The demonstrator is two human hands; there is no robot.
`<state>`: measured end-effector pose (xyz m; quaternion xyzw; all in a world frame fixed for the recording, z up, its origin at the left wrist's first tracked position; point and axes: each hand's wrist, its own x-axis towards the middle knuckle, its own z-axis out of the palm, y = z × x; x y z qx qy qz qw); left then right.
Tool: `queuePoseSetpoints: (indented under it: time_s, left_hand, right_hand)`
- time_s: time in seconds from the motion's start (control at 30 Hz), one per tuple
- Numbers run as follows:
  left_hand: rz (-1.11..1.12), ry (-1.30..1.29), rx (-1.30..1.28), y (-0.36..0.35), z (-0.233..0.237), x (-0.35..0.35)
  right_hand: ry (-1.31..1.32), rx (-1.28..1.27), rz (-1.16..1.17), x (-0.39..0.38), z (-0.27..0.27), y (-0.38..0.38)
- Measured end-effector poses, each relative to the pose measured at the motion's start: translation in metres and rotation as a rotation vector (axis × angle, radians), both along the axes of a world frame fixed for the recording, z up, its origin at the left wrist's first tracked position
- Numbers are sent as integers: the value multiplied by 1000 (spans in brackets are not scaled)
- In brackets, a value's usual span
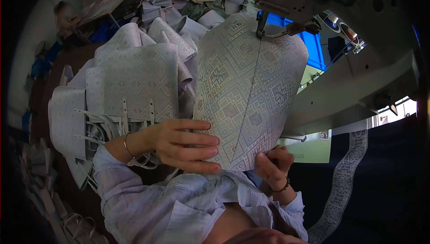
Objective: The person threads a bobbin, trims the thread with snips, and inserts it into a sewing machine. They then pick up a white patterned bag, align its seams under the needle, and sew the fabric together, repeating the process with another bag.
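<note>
A curved patterned fabric panel (228, 87), grey with pale geometric motifs, stands in front of me, a dark seam line running down it. Its top edge lies under the sewing machine's presser foot (260, 24). My left hand (188, 146) lies against the panel's lower left, fingers stretched out and slightly apart on its surface; the thumb is hidden. At the lower right edge, my right hand (274, 165) pinches the panel between thumb and bent fingers.
The sewing machine (358, 91) fills the right side. Left of me are stacked patterned pieces (141, 73) with white straps (105, 120). More pieces (165, 2) heap behind. A patterned trim strip (342, 181) hangs at right. Another person (65, 20) is at the far left.
</note>
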<state>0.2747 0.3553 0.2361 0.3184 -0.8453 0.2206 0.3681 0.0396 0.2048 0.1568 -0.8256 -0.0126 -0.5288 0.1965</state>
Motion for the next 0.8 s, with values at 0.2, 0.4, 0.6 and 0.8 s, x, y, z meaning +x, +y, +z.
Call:
queuePoseSetpoints:
  time_s: [0.2,0.4,0.6,0.8]
  left_hand:
    - [25,-27,53,-4,11,5]
    - [31,-27,62,-7,18,10]
    - [78,-51,60,-13,25,15]
    - [65,-52,71,-21,30,23]
  right_hand:
    - [-44,12,-49,6,9,-6]
    - [-44,-25,-65,10,17,-14]
    - [-12,-23,-47,12,21,-23]
    - [20,-47,-92,17,30,-31]
